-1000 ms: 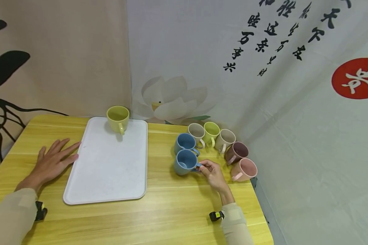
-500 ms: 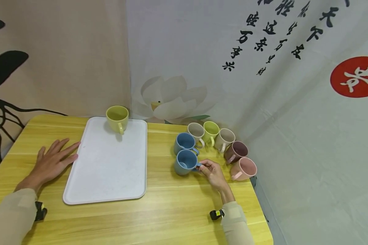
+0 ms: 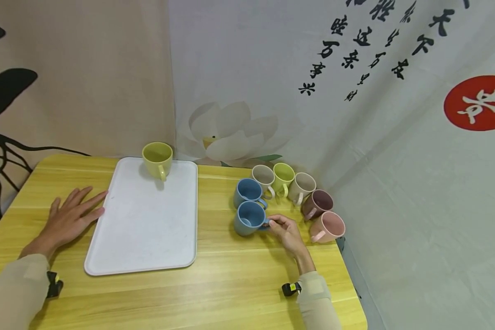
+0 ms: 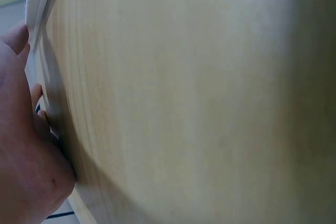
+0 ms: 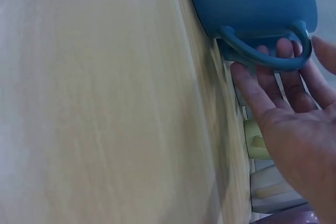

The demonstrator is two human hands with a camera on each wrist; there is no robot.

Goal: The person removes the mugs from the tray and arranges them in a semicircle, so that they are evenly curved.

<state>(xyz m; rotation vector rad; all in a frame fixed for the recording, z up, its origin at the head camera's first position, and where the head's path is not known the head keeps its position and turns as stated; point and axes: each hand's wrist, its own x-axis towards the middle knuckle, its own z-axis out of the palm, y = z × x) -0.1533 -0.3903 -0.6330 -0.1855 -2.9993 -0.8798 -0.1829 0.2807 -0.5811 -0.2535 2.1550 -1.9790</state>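
Note:
My right hand is at the handle of the front blue mug, thumb and fingers pinching it. From the right wrist view, several fingers pass behind the handle of that blue mug, which stands upright on the table. Right behind it stands a second blue mug. On the left, my left hand lies with spread, straight fingers, their tips at the left rim of a white tray. A yellow-green mug stands upright at the tray's far end.
Along the right back edge stand two greyish mugs, a lime mug, a dark purple mug and a pink mug. A printed cloth hangs behind the wooden table. A black wire stand is at far left.

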